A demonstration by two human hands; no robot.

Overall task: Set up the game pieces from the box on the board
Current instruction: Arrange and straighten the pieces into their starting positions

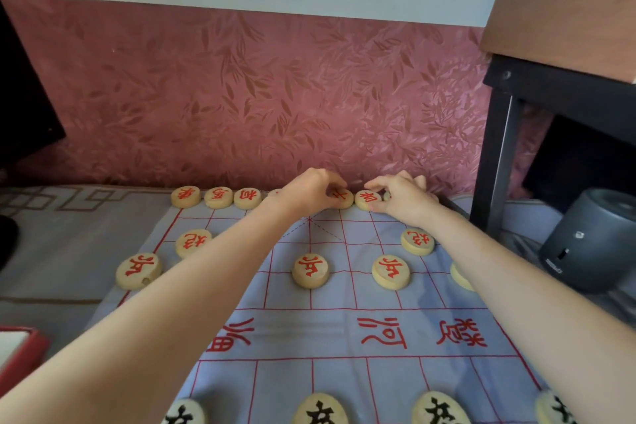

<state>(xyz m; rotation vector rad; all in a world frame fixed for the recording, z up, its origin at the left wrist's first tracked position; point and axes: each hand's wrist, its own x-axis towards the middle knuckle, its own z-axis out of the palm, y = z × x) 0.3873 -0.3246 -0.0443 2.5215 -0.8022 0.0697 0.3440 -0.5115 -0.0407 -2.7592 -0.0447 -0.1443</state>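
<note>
Around we see dark cylinder at right edge, black table leg beside it, red box at lower left. Our forearms cover part of cloth board. Top centre, back row: left hand grips round piece, right hand pinches neighbour piece. Both discs lie flat, of pale wood, their red characters upside down to us.

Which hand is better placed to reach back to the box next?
Left hand, probably: the box lies at the near left, beside that arm, while the right hand would have to cross the board.
</note>
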